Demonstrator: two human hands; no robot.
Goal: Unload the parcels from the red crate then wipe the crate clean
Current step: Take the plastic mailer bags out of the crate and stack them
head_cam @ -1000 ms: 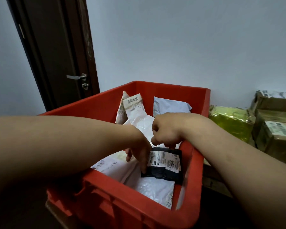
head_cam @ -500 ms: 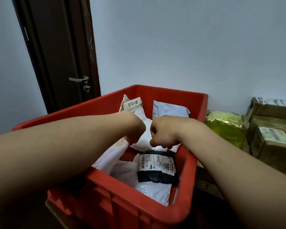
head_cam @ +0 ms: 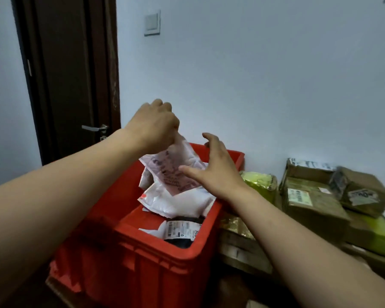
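Note:
The red crate (head_cam: 156,261) stands low in the middle of the view. My left hand (head_cam: 156,127) grips the top of a white parcel bag (head_cam: 176,172) and holds it up above the crate's far end. Just right of the bag, my right hand (head_cam: 216,167) hovers with its fingers spread, the thumb close to the bag. More white bags (head_cam: 178,203) lie inside the crate, and a black parcel with a white label (head_cam: 180,232) sits near the front wall.
Brown cardboard parcels (head_cam: 316,203) and a yellow-green bag (head_cam: 260,185) are stacked to the right of the crate by the wall. A dark door (head_cam: 69,81) with a metal handle stands at the back left. A light switch (head_cam: 152,22) is on the wall.
My left hand has risen out of the crate, lifting a white bag with it. My right hand has let go and opened. The camera has tilted up and back.

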